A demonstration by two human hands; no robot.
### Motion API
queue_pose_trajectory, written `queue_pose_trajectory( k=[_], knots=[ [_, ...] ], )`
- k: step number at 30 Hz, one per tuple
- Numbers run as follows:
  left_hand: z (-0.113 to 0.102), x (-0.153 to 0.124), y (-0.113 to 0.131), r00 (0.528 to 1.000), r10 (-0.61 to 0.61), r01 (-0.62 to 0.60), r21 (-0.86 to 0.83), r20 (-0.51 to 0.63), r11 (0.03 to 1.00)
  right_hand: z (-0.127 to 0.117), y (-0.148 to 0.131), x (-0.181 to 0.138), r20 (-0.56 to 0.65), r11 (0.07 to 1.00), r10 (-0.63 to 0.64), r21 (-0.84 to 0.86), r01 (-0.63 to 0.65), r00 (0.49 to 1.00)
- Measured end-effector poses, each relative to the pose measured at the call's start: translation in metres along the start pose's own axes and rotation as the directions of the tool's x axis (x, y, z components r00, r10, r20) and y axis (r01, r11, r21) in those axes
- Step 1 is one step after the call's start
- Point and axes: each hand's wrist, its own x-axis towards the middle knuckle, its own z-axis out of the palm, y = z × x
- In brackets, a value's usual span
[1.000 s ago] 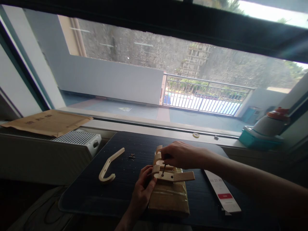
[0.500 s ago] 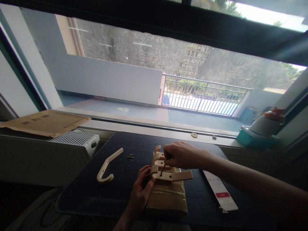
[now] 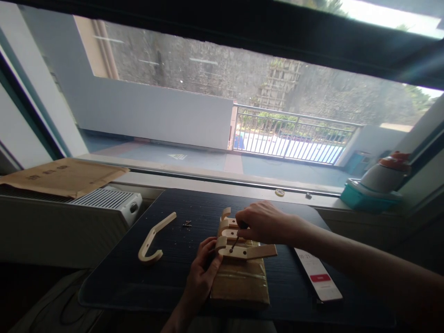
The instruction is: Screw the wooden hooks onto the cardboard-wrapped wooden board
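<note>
The phone (image 3: 317, 268) shows "00:21", later digits unclear from here; lettering on its red button (image 3: 320, 278) is illegible. The envelope (image 3: 65, 179) bears blurred print.

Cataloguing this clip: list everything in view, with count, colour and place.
Mounted hooks: three, pale wood, across the block
Block: one, brown, taped, on the table
Screwdriver-like tool: one, dark, at the nearest hook's hole
Loose hook: one, pale wood, table's left
Screws: several, dark, beyond the loose hook
Phone: one, pale screen, table's right
Table: one, black, by the windowsill
Windowsill: one, pale, behind the table
Tape roll: one, yellowish, on the sill
Box: one, teal, right
Bottle: one, grey, orange top, on the box
Radiator: one, white, left
Envelope: one, brown, on the radiator
Railing: one, metallic, outside
Left hand: one, bare, at the nearest hook
Right hand: one, bare, gripping the tool
</note>
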Motion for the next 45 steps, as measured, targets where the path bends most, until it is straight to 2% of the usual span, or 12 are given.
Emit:
queue_pose_trajectory(
  k=[5, 8, 17, 25, 33, 39, 45],
  knots=[
    [0.0, 0.0, -0.002, 1.0, -0.003, 0.003, -0.008, 0.011, 1.0, -0.011, -0.004, -0.008, 0.037, 0.998, -0.07, 0.006, 0.07, 0.997],
    [0.0, 0.0, -0.005, 1.0, -0.012, 0.012, -0.023, 0.003, 1.0, -0.014, -0.009, -0.01, 0.058, 0.993, -0.103, -0.054, 0.106, 0.993],
    [0.001, 0.0, -0.002, 1.0, 0.013, -0.013, -0.013, -0.001, 1.0, -0.005, -0.008, -0.004, 0.044, 0.984, -0.067, -0.164, 0.073, 0.997],
    [-0.001, 0.0, -0.001, 0.999, 0.014, -0.013, -0.001, 0.04, 1.0, -0.005, -0.012, -0.002, 0.04, 0.974, -0.123, -0.185, 0.129, 0.992],
    [-0.001, 0.001, 0.002, 0.997, 0.075, -0.077, 0.113, 0.02, 0.991, -0.005, -0.012, 0.004, 0.102, 0.965, -0.049, -0.252, 0.074, 0.994],
    [-0.001, 0.001, 0.003, 0.997, 0.08, -0.082, 0.13, 0.021, 0.988, -0.005, -0.014, 0.005, 0.066, 0.965, -0.116, -0.227, 0.128, 0.991],
    [-0.004, 0.001, -0.007, 0.997, 0.059, -0.062, 0.058, 0.055, 0.996, -0.008, -0.018, 0.005, 0.066, 0.963, -0.139, -0.224, 0.15, 0.988]
  ],
)
